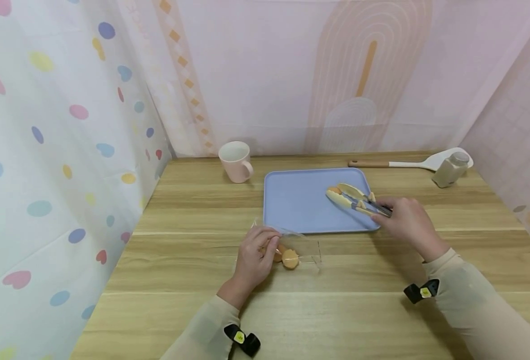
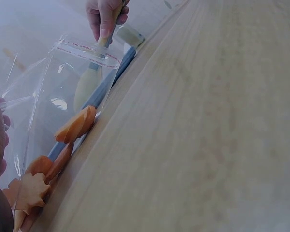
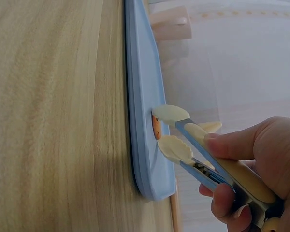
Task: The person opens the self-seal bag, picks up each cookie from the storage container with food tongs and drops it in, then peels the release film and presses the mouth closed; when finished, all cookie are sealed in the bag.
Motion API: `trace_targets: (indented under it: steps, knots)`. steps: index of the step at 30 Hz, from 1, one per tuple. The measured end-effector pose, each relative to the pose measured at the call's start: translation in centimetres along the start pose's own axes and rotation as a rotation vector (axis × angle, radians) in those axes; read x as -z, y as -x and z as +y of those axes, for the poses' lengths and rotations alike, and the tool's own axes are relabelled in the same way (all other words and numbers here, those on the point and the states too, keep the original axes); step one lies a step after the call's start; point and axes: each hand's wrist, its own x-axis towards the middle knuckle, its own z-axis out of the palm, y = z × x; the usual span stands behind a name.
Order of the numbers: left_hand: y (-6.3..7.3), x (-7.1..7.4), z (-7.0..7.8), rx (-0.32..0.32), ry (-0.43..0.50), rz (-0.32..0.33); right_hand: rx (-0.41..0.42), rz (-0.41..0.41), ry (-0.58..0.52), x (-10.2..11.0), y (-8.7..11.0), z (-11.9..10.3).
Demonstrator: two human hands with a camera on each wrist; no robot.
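Note:
My right hand [image 1: 406, 222] grips a pair of tongs [image 3: 217, 164] with cream-coloured tips. Those tips stand around a small orange-brown cookie [image 3: 156, 127] at the right part of the blue tray [image 1: 296, 200]. In the head view the tongs partly cover that cookie. My left hand [image 1: 257, 256] pinches the edge of a clear plastic bag [image 2: 63, 87] just in front of the tray. Inside the bag lie several cookies [image 1: 290, 259], some with scalloped edges. The left wrist view shows only part of the left hand, at its left edge.
A pink mug [image 1: 235, 162] stands behind the tray on the left. At the back right lie a white spatula [image 1: 409, 164] with a wooden handle and a jar [image 1: 451, 170] with a grey lid. Patterned curtains [image 1: 265, 75] border the wooden table [image 1: 179, 250].

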Motion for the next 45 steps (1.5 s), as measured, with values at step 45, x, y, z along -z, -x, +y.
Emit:
trace_targets:
  steps: [45]
  knots:
    - [0.2, 0.2, -0.4, 0.037, 0.005, -0.048, 0.033, 0.025, -0.150, 1.4, 5.6, -1.7]
